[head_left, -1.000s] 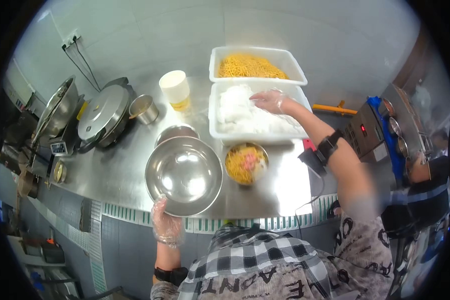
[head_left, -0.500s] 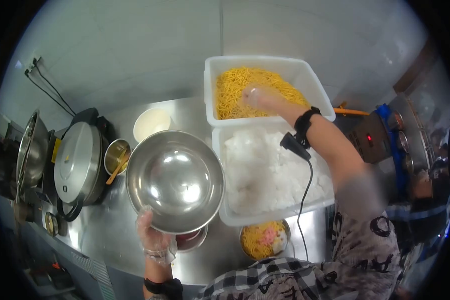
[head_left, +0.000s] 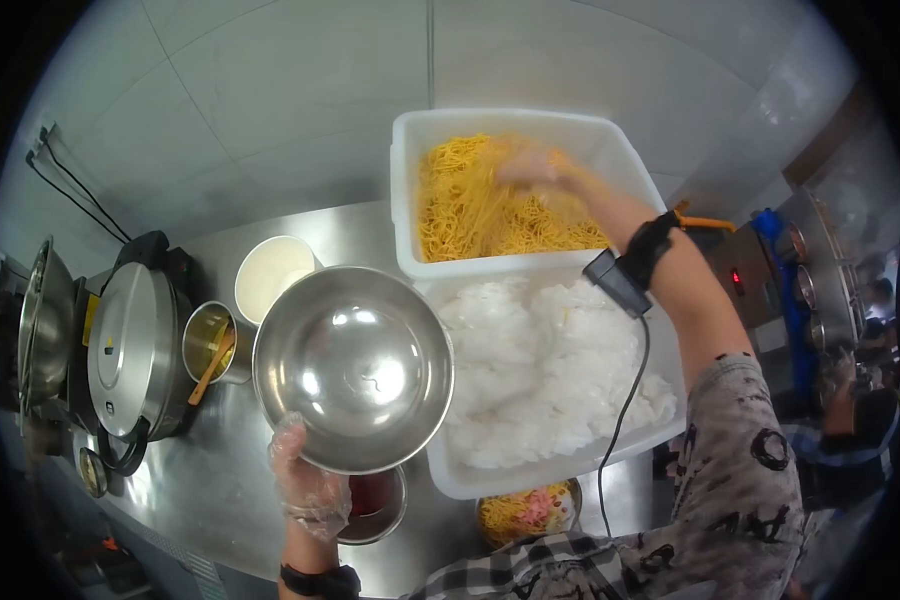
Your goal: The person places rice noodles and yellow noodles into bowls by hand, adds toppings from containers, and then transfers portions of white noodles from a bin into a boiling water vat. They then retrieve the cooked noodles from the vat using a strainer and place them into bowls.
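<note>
An empty steel bowl (head_left: 355, 370) is held at its lower left rim by my left hand (head_left: 310, 483), in a clear plastic glove with the thumb over the rim. My right hand (head_left: 532, 168), gloved too, is over the yellow noodles (head_left: 460, 205) in the upper white tub (head_left: 510, 265). Strands hang beneath it; its fingers are smeared by motion. White noodles (head_left: 540, 370) fill the lower tub (head_left: 560, 482), under my right forearm.
At the left are a round silver cooker (head_left: 130, 350), a steel pot (head_left: 205, 340) with a wooden-handled utensil and a white container (head_left: 270, 272). Near me stand a bowl of red liquid (head_left: 380, 510) and a bowl of mixed noodles (head_left: 530, 515). Another person (head_left: 850, 430) is at the far right.
My right hand has risen slightly, drawing noodle strands up. The view has shifted a little; my left hand still holds the bowl.
</note>
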`<state>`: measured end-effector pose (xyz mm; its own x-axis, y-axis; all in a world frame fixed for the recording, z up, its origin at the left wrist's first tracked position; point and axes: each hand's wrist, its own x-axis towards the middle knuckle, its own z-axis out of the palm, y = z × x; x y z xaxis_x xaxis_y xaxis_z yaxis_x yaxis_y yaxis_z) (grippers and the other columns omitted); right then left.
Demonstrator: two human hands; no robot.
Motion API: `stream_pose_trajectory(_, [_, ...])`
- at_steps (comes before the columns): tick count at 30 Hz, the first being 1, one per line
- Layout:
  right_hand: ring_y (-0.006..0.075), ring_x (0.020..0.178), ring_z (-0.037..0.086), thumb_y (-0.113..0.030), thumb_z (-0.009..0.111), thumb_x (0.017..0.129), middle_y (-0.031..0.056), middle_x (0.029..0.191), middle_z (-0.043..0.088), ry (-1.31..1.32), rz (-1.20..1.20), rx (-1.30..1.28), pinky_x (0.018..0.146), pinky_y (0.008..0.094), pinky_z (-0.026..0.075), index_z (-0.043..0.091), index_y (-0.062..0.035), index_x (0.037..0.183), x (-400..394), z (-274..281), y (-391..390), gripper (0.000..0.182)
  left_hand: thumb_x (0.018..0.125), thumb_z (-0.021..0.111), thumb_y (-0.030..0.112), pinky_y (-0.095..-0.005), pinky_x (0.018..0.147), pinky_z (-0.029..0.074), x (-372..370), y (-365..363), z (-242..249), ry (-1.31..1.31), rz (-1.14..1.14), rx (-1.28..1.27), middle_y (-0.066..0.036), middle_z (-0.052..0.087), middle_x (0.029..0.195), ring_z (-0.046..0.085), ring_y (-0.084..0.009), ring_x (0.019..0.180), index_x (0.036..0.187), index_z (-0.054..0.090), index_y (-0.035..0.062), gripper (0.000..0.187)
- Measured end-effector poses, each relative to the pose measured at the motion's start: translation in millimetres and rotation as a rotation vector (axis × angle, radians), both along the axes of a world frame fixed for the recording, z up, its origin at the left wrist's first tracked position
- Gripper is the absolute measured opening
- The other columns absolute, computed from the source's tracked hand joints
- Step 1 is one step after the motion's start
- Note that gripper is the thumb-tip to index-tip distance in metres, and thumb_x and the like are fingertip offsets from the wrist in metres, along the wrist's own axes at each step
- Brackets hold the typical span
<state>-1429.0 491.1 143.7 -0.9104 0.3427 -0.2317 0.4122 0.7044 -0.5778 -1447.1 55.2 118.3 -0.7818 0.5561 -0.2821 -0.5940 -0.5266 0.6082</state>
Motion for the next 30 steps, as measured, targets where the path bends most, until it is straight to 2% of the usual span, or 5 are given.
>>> stream_pose_trajectory(6, [0.0122, 0.065, 0.055, -0.014, 0.059, 0.07, 0.0058, 0.083, 0.062, 0.049, -0.228, -0.215, 0.052, 0.0265, 0.048, 0.055, -0.0064, 0.107, 33.8, 77.9, 45.5, 0.038, 0.077, 0.055, 0.016, -0.0349, 0.082, 0.049, -0.8, -4.7, 7.5, -0.006, -0.004, -0.016, -0.014, 0.058, 0.102, 0.058, -0.0238, 0.093, 0.104, 0.052, -0.0019, 0.033])
stream_pose_trajectory(10, [0.0214, 0.089, 0.059, -0.026, 0.072, 0.066, 0.0156, 0.112, 0.054, -0.684, -0.059, 0.187, 0.066, 0.0306, 0.052, 0.039, -0.008, 0.125, 43.2, 12.0, 64.9, 0.071, 0.077, 0.055, 0.017, -0.037, 0.083, 0.048, -0.9, -1.2, 7.7, 0.021, 0.025, -0.049, -0.015, 0.057, 0.103, 0.057, -0.0256, 0.093, 0.105, 0.052, -0.0025, 0.034])
stream_pose_trajectory(16, [0.0316, 0.099, 0.055, -0.027, 0.074, 0.064, 0.0189, 0.126, 0.042, -0.544, 0.164, 0.725, 0.081, 0.035, 0.048, 0.026, -0.0104, 0.134, 30.7, -59.8, 24.8, 0.087, 0.077, 0.053, 0.018, -0.0376, 0.083, 0.047, -7.3, 4.2, 0.6, 0.087, -0.006, -0.072, -0.014, 0.057, 0.103, 0.057, -0.026, 0.094, 0.105, 0.053, -0.0018, 0.033])
stream_pose_trajectory(25, [0.0245, 0.085, 0.059, -0.019, 0.058, 0.071, 0.0175, 0.088, 0.061, 0.067, 0.474, 0.652, 0.069, 0.037, 0.047, 0.061, -0.0018, 0.094, 49.9, -72.4, 106.6, 0.028, 0.08, 0.053, 0.011, -0.0331, 0.083, 0.046, -17.3, 44.5, -3.4, -0.007, 0.015, -0.015, -0.012, 0.058, 0.1, 0.055, -0.0201, 0.096, 0.104, 0.053, 0.0013, 0.026])
stream_pose_trajectory(30, [0.0207, 0.078, 0.06, -0.007, 0.06, 0.067, 0.0112, 0.086, 0.062, 0.316, -0.42, -0.013, 0.067, 0.032, 0.05, 0.058, -0.001, 0.097, 62.2, 56.0, 61.0, 0.03, 0.087, 0.045, 0.018, -0.0331, 0.088, 0.043, -33.5, 89.1, 20.2, 0.219, -0.165, -0.03, -0.015, 0.05, 0.111, 0.05, -0.0218, 0.104, 0.112, 0.044, -0.0039, 0.033])
